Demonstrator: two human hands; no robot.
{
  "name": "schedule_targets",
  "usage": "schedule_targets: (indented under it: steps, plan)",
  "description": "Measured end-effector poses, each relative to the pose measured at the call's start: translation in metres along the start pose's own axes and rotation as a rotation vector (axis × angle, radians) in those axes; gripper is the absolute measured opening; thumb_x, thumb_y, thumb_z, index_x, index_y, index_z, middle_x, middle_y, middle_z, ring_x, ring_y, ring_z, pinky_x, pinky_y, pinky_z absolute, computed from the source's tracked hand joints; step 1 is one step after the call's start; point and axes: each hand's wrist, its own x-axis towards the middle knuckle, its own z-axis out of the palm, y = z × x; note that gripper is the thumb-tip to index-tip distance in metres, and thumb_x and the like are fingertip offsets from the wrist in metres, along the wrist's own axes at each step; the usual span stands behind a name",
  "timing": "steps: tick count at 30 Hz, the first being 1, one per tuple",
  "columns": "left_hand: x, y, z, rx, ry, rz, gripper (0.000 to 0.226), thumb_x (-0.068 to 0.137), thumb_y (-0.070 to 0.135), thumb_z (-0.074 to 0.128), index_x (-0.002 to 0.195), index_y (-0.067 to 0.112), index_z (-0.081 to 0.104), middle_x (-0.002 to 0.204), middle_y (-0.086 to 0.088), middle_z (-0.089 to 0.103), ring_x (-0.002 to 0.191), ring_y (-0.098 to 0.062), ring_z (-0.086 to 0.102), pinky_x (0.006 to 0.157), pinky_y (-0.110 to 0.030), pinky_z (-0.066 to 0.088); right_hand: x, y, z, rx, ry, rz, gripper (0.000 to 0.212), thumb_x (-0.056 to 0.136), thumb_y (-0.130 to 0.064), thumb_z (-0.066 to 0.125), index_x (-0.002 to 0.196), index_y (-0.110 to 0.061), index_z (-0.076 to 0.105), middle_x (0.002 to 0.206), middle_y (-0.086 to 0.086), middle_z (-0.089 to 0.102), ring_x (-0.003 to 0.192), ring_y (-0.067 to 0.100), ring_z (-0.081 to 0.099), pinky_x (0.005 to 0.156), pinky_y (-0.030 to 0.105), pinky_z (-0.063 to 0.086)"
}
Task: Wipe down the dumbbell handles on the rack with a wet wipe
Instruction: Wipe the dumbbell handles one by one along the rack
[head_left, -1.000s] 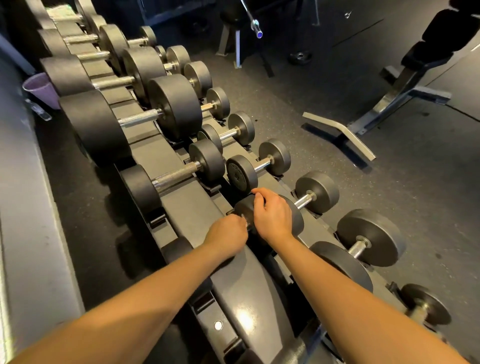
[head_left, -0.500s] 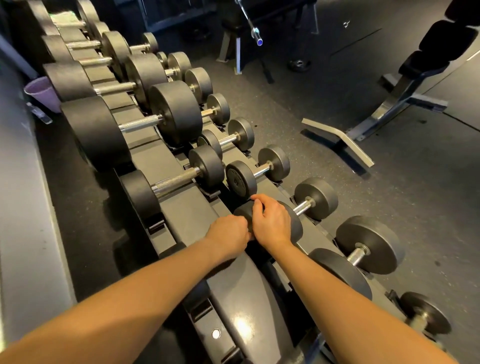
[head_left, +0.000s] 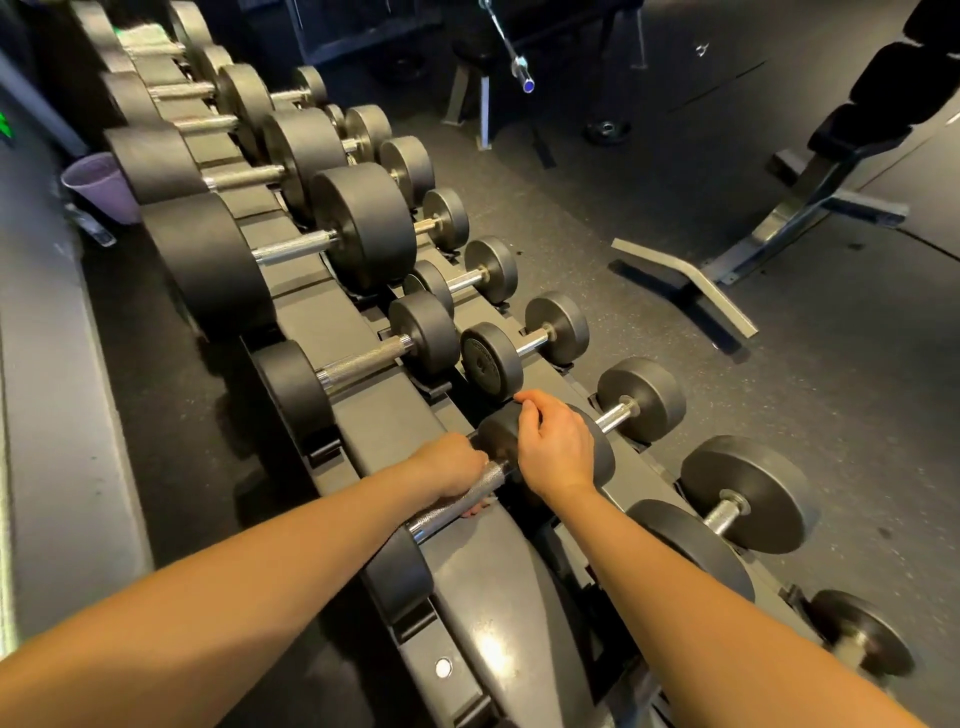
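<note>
While the left hand (head_left: 452, 465) wraps its fingers round a knurled dumbbell handle (head_left: 441, 512) on the rack (head_left: 374, 415), the right hand (head_left: 556, 449) curls over the adjoining dumbbell head (head_left: 496, 434)

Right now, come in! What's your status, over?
Left grip holds the dumbbell handle. Right grip holds its end weight. No wipe in sight. Nothing in the way.

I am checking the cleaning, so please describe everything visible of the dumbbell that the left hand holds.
The dumbbell lies on the upper tier of the rack. It has two round black heads, seemingly rubber, and a knurled shiny metal handle. The left hand grips the handle near the far head; the right hand, fingers curled, rests on that head.
</note>
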Motion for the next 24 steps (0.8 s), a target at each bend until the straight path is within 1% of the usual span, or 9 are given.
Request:
schedule_targets:
  steps: [1, 3, 5, 7, 11, 13, 15, 19, 24]
  plan:
    - [-0.005, -0.004, -0.002, 0.23, 0.13, 0.105, 0.035, 0.107, 0.03, 0.043, 0.096, 0.009, 0.068, 0.091, -0.012, 0.069, 0.084, -0.026, 0.067, 0.074, -0.037, 0.054, 0.0, 0.0, 0.0, 0.0, 0.001, 0.002, 0.033, 0.107, -0.032, 0.039, 0.126, -0.028, 0.065, 0.116, -0.007, 0.07, 0.102, 0.012, 0.062, 0.093, 0.038, 0.053]
    - [-0.023, -0.014, -0.007, 0.477, 0.269, 0.244, 0.034, 0.105, 0.033, 0.05, 0.075, 0.019, 0.058, 0.076, -0.001, 0.06, 0.075, -0.021, 0.062, 0.06, -0.03, 0.043, 0.0, 0.0, 0.001, -0.004, 0.003, 0.004, 0.032, 0.107, -0.033, 0.039, 0.126, -0.028, 0.065, 0.116, -0.008, 0.069, 0.102, 0.01, 0.06, 0.094, 0.037, 0.053]
    - [-0.034, -0.022, -0.014, 0.645, 0.358, 0.333, 0.038, 0.102, 0.035, 0.057, 0.067, 0.02, 0.051, 0.077, 0.002, 0.053, 0.08, -0.022, 0.061, 0.066, -0.035, 0.049, 0.001, 0.001, 0.001, -0.001, 0.01, 0.003, 0.032, 0.107, -0.033, 0.039, 0.124, -0.028, 0.065, 0.114, -0.009, 0.069, 0.099, 0.008, 0.059, 0.093, 0.037, 0.053]
    - [-0.038, -0.019, -0.017, 0.569, 0.44, 0.416, 0.033, 0.101, 0.038, 0.06, 0.072, 0.02, 0.062, 0.085, 0.003, 0.054, 0.082, -0.018, 0.058, 0.073, -0.039, 0.052, 0.001, 0.001, 0.001, 0.001, 0.016, -0.003, 0.032, 0.106, -0.033, 0.039, 0.123, -0.028, 0.066, 0.112, -0.009, 0.07, 0.097, 0.008, 0.06, 0.091, 0.038, 0.054]
    - [-0.028, 0.005, -0.003, -0.103, 0.404, 0.414, 0.015, 0.092, 0.027, 0.073, 0.079, 0.021, 0.068, 0.07, 0.004, 0.065, 0.068, -0.014, 0.063, 0.067, -0.035, 0.054, 0.001, 0.001, 0.002, -0.009, 0.027, -0.015, 0.033, 0.105, -0.032, 0.038, 0.121, -0.027, 0.067, 0.105, -0.007, 0.071, 0.095, 0.012, 0.062, 0.086, 0.038, 0.055]
    - [-0.023, 0.009, 0.005, -0.044, 0.471, 0.429, 0.017, 0.086, 0.023, 0.076, 0.08, 0.018, 0.061, 0.072, 0.001, 0.063, 0.07, -0.018, 0.06, 0.064, -0.037, 0.051, 0.001, 0.002, 0.002, -0.016, 0.03, -0.01, 0.033, 0.105, -0.032, 0.038, 0.121, -0.027, 0.067, 0.104, -0.006, 0.071, 0.094, 0.013, 0.062, 0.085, 0.037, 0.054]
    - [-0.02, 0.004, 0.006, 0.175, 0.493, 0.447, 0.018, 0.089, 0.028, 0.073, 0.078, 0.016, 0.064, 0.077, -0.002, 0.062, 0.074, -0.021, 0.059, 0.066, -0.04, 0.052, 0.001, 0.002, 0.002, -0.017, 0.039, -0.013, 0.033, 0.105, -0.032, 0.038, 0.121, -0.027, 0.067, 0.103, -0.006, 0.071, 0.092, 0.013, 0.062, 0.084, 0.036, 0.054]
    - [-0.022, -0.004, -0.002, 0.372, 0.399, 0.466, 0.027, 0.098, 0.032, 0.064, 0.079, 0.015, 0.075, 0.075, -0.002, 0.065, 0.072, -0.018, 0.061, 0.069, -0.041, 0.053, 0.0, 0.0, 0.002, -0.015, 0.036, -0.023, 0.032, 0.106, -0.032, 0.039, 0.121, -0.028, 0.066, 0.104, -0.007, 0.071, 0.091, 0.011, 0.062, 0.084, 0.036, 0.055]
    - [-0.033, -0.012, -0.022, 0.197, 0.153, 0.314, 0.013, 0.093, 0.023, 0.072, 0.085, 0.019, 0.062, 0.082, 0.004, 0.059, 0.08, -0.015, 0.056, 0.066, -0.029, 0.042, 0.0, 0.002, -0.001, -0.032, 0.015, -0.033, 0.033, 0.107, -0.031, 0.038, 0.124, -0.025, 0.066, 0.112, -0.007, 0.07, 0.091, 0.005, 0.053, 0.087, 0.029, 0.048]
